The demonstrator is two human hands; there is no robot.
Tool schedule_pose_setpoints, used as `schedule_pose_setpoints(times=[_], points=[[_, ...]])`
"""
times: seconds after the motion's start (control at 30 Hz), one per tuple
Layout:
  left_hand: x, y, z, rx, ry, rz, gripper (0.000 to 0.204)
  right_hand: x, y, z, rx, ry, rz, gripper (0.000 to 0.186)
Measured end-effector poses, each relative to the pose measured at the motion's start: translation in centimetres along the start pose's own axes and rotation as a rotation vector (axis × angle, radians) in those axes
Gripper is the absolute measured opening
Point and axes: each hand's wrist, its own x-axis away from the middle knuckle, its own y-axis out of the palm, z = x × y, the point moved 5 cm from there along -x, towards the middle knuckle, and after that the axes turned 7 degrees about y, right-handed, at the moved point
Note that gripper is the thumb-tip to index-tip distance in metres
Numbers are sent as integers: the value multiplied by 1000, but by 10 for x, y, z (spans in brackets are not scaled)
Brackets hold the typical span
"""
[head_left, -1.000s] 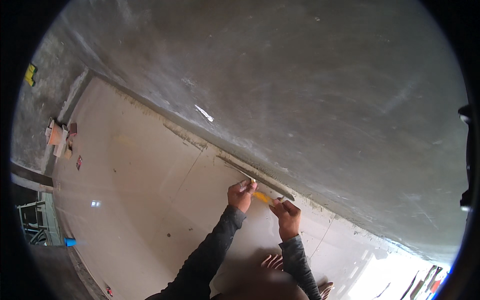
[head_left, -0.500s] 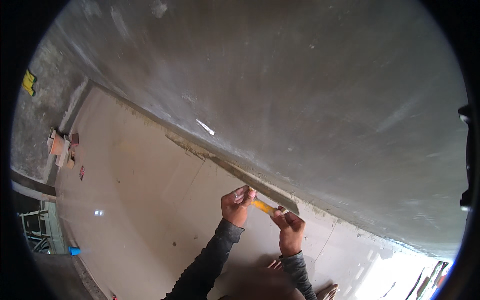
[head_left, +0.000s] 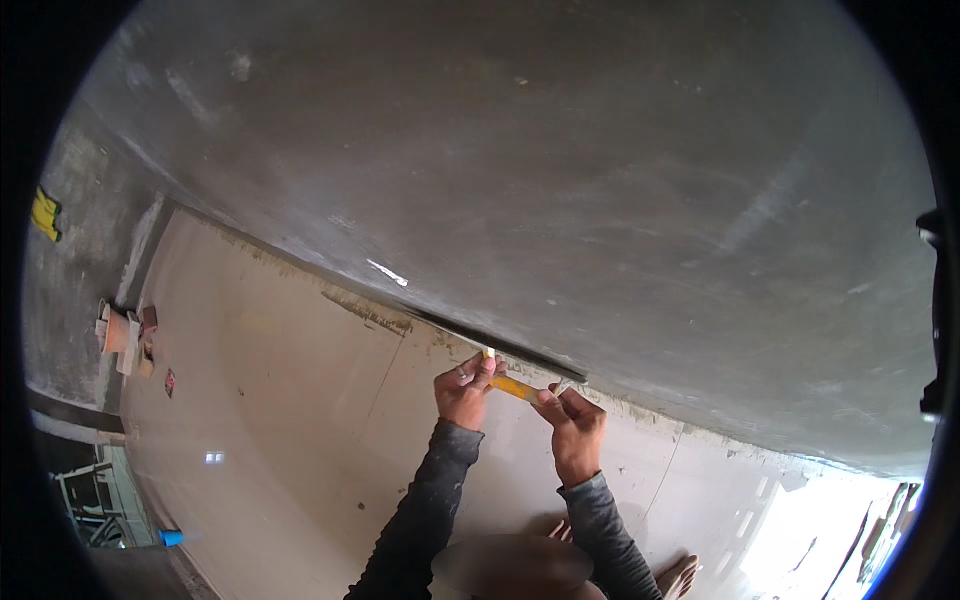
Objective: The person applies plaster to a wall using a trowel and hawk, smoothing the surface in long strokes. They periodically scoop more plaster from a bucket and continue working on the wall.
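Observation:
A long plastering trowel point(head_left: 516, 389) with a yellow handle lies along the foot of the grey wall point(head_left: 620, 200). Its dark narrow blade is seen nearly edge-on at the seam of wall and floor. My left hand point(head_left: 462, 396) is closed on the left end of the handle, with a ring on one finger. At the right end, my right hand point(head_left: 577, 430) grips the same handle, thumb on top. Both fists are close to the wall, just above the tiled floor. Rough mortar point(head_left: 368, 312) runs along the seam to the left of the blade.
By the left wall stand an orange pot point(head_left: 117, 332) and several small blocks. A blue cup point(head_left: 171, 537) rests at lower left, and a yellow cloth point(head_left: 46, 214) hangs on the wall. My bare foot point(head_left: 678, 577) is on the floor at lower right.
Both hands have turned the trowel, so its blade has gone from showing its broad face to nearly edge-on, closer against the wall's foot. The view has shifted slightly.

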Motion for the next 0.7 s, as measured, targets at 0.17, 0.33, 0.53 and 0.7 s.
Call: schedule_pose_setpoints(times=[0.17, 0.33, 0.53, 0.7], points=[[44, 1, 68, 47, 302, -72, 27, 60, -3, -45, -103, -99, 72, 22], [56, -6, 32, -100, -42, -25, 32, 48, -16, -7, 56, 38, 48, 21], [11, 3, 15, -159, -45, -51, 28, 13, -7, 4, 22, 37, 28, 37], [25, -12, 54, 19, 226, 37, 24, 45, 4, -39, 14, -231, 67, 28]])
